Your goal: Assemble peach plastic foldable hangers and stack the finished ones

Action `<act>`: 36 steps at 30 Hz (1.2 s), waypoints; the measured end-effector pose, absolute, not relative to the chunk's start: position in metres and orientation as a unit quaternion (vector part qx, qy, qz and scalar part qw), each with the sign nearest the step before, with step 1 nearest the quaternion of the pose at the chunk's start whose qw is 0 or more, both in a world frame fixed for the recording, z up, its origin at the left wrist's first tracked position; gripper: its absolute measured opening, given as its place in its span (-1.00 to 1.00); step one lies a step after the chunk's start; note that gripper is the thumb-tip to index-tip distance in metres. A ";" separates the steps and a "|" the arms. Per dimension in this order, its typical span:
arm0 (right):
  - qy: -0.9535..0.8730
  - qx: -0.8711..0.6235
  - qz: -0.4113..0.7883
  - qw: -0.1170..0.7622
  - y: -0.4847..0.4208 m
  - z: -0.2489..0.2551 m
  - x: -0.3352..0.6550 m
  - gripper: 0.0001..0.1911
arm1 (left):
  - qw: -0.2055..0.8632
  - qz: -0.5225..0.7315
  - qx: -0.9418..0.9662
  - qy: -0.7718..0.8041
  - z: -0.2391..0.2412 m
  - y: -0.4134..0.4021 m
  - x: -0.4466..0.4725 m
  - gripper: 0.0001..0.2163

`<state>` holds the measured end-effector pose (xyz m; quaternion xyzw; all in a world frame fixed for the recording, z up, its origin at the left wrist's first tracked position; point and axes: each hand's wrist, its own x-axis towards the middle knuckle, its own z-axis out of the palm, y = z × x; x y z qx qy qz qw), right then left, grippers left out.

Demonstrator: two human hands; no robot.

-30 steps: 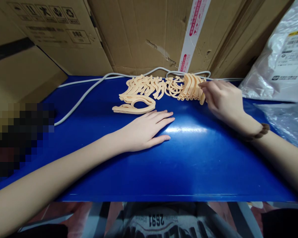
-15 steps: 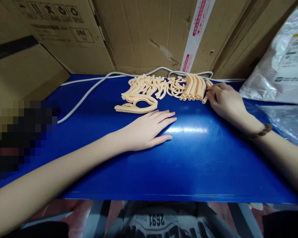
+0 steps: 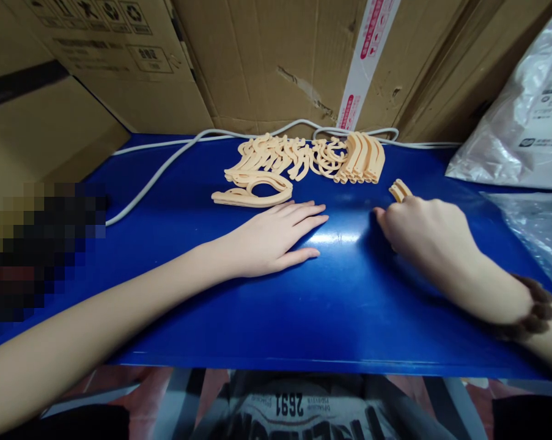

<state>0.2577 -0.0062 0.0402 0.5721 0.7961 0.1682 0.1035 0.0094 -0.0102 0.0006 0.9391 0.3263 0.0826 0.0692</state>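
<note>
Change: your right hand (image 3: 425, 235) has pulled back from the upright stack (image 3: 362, 160) of curved peach plastic pieces. It now sits on your side of that stack and a little to its right. Your left hand (image 3: 271, 239) has not shifted.
Right hand: your fingers are curled closed around a small bundle (image 3: 399, 189) of the same peach pieces. Only their ends poke out past your knuckles, on the side facing the upright stack, so their number cannot be told.
Small bundle: it is clear of the upright stack, with a strip of bare blue table (image 3: 303, 305) between the two.
Left hand: it lies flat and released, palm down on the table, fingers straight, holding nothing. It is on your side of the upright stack and to its left.
Flat pieces: a low pile (image 3: 252, 190) of larger curved peach parts lies left of the upright stack, just beside your left fingertips.
Loose tangle: thin peach hooks (image 3: 280, 156) lie jumbled directly left of the upright stack, reaching up to it.
Cable: a white cable (image 3: 165, 166) runs behind the upright stack and sweeps off to its left across the table.
Bracelet: dark wooden beads (image 3: 535, 308) ring your right wrist.
Backdrop: cardboard boxes (image 3: 266, 61) stand behind the upright stack, and a clear plastic bag (image 3: 523, 122) sits to its far right.
</note>
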 end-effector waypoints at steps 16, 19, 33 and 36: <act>0.938 0.211 0.238 -0.140 -0.031 0.020 0.242 -0.70 | 0.067 0.124 0.939 0.314 -0.004 -0.008 0.009 -0.48; 0.944 0.193 0.220 -0.150 -0.028 0.019 0.244 -0.71 | 0.063 0.125 0.940 0.311 -0.004 -0.008 0.009 -0.49; 0.947 0.169 0.206 -0.180 -0.019 0.020 0.244 -0.73 | 0.058 0.125 0.933 0.332 -0.004 -0.009 0.009 -0.48; 0.949 0.186 0.206 -0.152 -0.019 0.021 0.244 -0.70 | 0.049 0.132 0.937 0.319 -0.004 -0.009 0.010 -0.53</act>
